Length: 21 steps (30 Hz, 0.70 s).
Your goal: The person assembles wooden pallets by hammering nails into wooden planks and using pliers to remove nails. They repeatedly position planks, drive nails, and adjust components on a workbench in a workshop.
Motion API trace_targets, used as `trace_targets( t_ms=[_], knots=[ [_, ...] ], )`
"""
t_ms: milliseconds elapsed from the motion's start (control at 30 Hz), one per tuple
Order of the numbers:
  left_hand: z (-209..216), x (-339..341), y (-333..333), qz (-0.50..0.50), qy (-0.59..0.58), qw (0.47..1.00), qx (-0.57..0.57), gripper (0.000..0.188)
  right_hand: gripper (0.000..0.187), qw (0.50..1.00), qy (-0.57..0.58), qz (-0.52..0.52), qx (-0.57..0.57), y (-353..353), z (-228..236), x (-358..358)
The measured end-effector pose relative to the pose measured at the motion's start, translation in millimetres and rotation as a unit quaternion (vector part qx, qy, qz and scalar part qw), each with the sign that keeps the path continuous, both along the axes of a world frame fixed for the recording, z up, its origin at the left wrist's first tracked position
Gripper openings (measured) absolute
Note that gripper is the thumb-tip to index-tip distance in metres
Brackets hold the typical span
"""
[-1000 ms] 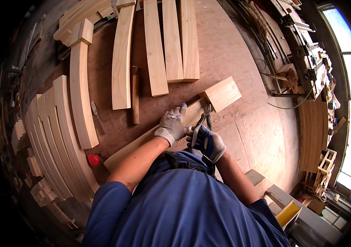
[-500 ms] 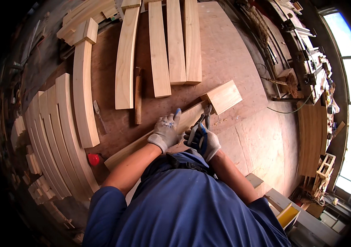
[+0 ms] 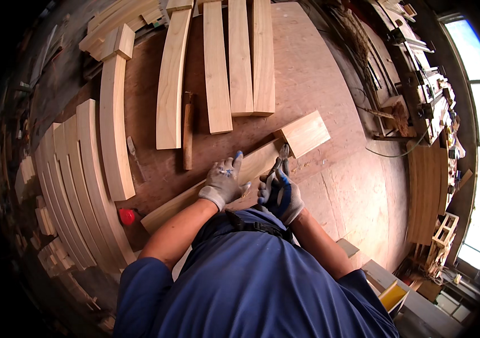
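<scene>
A pale wooden beam (image 3: 260, 159) with a thicker block (image 3: 306, 134) at its far right end lies slantwise before me on the board. My left hand (image 3: 223, 181), in a grey glove with blue on a fingertip, rests across the beam, its index finger stretched out and thumb apart. In my right hand (image 3: 283, 197), also gloved, is a pair of pliers (image 3: 284, 152), fingers wrapped round the handles. The jaws sit where the beam meets the block; what lies between them is too small to make out.
Several wooden beams (image 3: 217, 73) lie at the far side; others (image 3: 102, 174) line the left. Between them are a wooden-handled tool (image 3: 188, 135), a thin chisel-like tool (image 3: 133, 151) and a red object (image 3: 127, 216). Wood shavings (image 3: 302, 163) lie near the block.
My right hand has turned slightly to the right and the pliers stand more upright, their handles apparently closer together. My left hand has shifted slightly left along the beam.
</scene>
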State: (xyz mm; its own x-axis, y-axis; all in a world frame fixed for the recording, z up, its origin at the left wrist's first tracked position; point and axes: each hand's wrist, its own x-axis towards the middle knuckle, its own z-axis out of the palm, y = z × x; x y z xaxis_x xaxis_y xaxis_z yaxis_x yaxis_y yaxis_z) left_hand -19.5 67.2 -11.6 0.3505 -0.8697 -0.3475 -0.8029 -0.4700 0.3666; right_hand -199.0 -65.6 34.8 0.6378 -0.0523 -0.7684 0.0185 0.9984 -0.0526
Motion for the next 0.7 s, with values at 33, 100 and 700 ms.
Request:
trace_targets(
  t_ms=[33, 100, 700],
  knots=[
    [-0.8, -0.5, -0.2, 0.000, -0.002, 1.000, 0.002, 0.108, 0.054, 1.000, -0.016, 0.001, 0.021, -5.5, -5.1, -10.0],
    [-3.7, -1.9, 0.3, 0.003, -0.005, 1.000, 0.006, 0.109, 0.059, 0.998, -0.023, 0.053, 0.010, -16.8, -8.9, -27.3],
    [2.7, -3.1, -0.3, 0.008, -0.001, 1.000, 0.003, 0.109, 0.051, 0.866, -0.010, 0.484, -0.128, -157.0, 22.5, -117.7]
  ],
)
